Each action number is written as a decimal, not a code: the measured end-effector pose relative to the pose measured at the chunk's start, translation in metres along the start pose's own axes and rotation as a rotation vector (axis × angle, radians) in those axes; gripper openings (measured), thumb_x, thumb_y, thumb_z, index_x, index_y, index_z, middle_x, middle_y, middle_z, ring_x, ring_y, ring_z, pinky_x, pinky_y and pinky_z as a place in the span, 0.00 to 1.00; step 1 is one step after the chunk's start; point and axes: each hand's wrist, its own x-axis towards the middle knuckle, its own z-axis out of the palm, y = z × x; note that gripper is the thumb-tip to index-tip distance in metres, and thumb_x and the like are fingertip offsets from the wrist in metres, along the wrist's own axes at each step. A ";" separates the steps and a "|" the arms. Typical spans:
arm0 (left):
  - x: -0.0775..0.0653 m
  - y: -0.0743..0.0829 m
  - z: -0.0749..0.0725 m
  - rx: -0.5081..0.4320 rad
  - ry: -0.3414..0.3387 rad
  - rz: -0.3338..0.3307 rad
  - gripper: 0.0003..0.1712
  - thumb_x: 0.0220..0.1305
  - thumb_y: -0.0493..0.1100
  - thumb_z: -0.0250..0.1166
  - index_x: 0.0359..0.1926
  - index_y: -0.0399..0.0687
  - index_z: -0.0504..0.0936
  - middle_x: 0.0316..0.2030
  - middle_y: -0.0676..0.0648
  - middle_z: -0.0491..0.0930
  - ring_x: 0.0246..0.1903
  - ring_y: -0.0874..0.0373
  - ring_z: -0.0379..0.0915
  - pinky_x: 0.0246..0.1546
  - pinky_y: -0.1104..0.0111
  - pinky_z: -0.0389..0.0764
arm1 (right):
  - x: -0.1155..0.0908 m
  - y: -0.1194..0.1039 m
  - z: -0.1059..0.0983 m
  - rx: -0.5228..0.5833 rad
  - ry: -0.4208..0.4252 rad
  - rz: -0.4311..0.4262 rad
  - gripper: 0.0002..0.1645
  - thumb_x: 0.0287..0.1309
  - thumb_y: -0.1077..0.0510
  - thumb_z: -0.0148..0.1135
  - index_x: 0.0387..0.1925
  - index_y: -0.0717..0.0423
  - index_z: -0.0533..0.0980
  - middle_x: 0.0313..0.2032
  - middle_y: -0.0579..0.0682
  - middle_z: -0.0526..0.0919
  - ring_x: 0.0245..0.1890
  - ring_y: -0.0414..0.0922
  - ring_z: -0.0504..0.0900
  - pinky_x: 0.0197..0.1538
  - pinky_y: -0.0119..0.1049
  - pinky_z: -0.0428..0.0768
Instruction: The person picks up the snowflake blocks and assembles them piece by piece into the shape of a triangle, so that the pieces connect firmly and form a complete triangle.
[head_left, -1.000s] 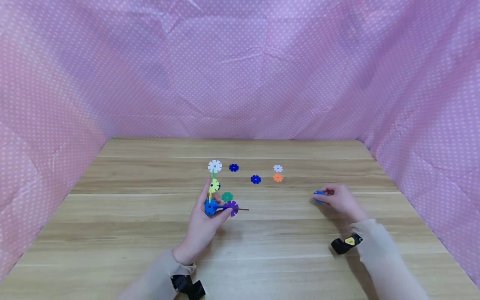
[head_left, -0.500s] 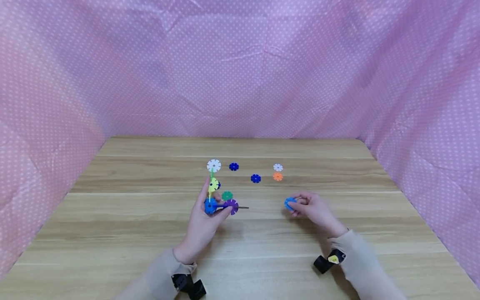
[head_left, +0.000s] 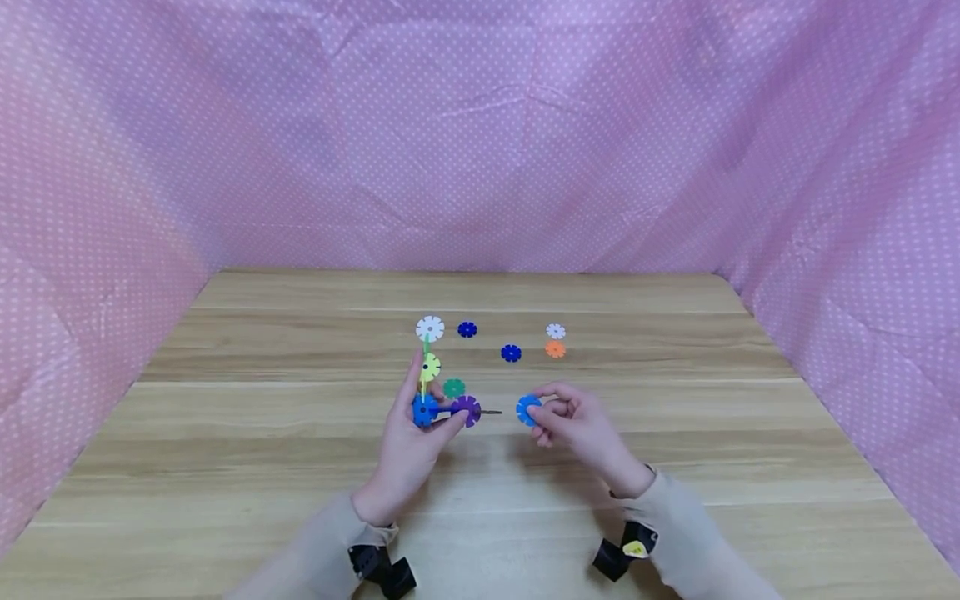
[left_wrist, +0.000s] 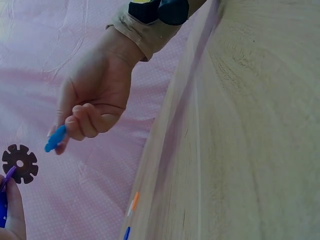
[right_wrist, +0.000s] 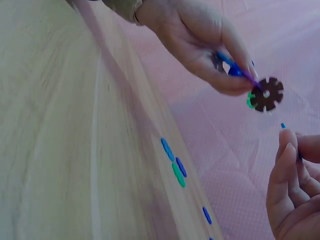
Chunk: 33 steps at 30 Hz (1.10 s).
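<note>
My left hand (head_left: 408, 446) holds a chain of slotted plastic snowflake discs joined edge to edge. Its upright part runs from a white disc (head_left: 424, 323) through green and yellow down to a blue disc (head_left: 421, 404). From there it goes sideways to a purple disc (head_left: 472, 406), held at the thumb, and a brown disc (left_wrist: 30, 164) at the free end. My right hand (head_left: 585, 429) pinches a light blue snowflake disc (head_left: 524, 409) between thumb and fingers. A small gap separates this disc from the brown one. Part of the chain is hidden behind my left fingers.
On the wooden table (head_left: 300, 333) lie a green disc (head_left: 453, 388), two dark blue discs (head_left: 511, 353), a white disc (head_left: 555, 331) and an orange disc (head_left: 555, 350). The right wrist view also shows a blue disc (right_wrist: 167, 149) lying there. A pink dotted cloth (head_left: 480, 167) surrounds the table.
My right hand has moved left across the table with the light blue disc, turning its flat face into view, and is now close to the chain's brown end. My left hand stays almost still.
</note>
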 end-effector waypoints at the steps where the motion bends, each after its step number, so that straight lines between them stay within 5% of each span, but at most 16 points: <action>1: 0.000 0.000 0.000 0.004 0.002 0.007 0.55 0.56 0.29 0.66 0.74 0.64 0.44 0.43 0.47 0.65 0.46 0.55 0.67 0.48 0.78 0.77 | -0.001 -0.002 0.003 -0.004 0.003 -0.014 0.19 0.62 0.63 0.58 0.50 0.73 0.70 0.25 0.51 0.83 0.23 0.36 0.79 0.31 0.29 0.82; 12: -0.001 0.004 0.003 0.002 0.009 0.013 0.55 0.56 0.28 0.65 0.74 0.62 0.43 0.42 0.50 0.65 0.46 0.57 0.68 0.49 0.77 0.77 | -0.004 -0.009 0.016 0.003 0.022 -0.092 0.17 0.62 0.64 0.57 0.48 0.73 0.71 0.27 0.56 0.84 0.24 0.37 0.81 0.32 0.32 0.83; 23: -0.002 0.002 0.004 0.025 0.016 0.007 0.55 0.55 0.29 0.67 0.74 0.63 0.44 0.43 0.50 0.66 0.47 0.56 0.68 0.50 0.76 0.77 | -0.003 -0.008 0.020 0.021 0.019 -0.070 0.17 0.63 0.63 0.57 0.48 0.72 0.69 0.27 0.55 0.84 0.24 0.38 0.81 0.31 0.31 0.83; 33: -0.002 -0.001 0.005 0.023 -0.002 -0.006 0.54 0.56 0.31 0.67 0.74 0.62 0.45 0.53 0.42 0.70 0.55 0.49 0.71 0.51 0.75 0.77 | -0.002 -0.003 0.026 0.027 0.032 -0.104 0.17 0.62 0.66 0.57 0.50 0.74 0.71 0.27 0.61 0.83 0.24 0.36 0.81 0.30 0.30 0.83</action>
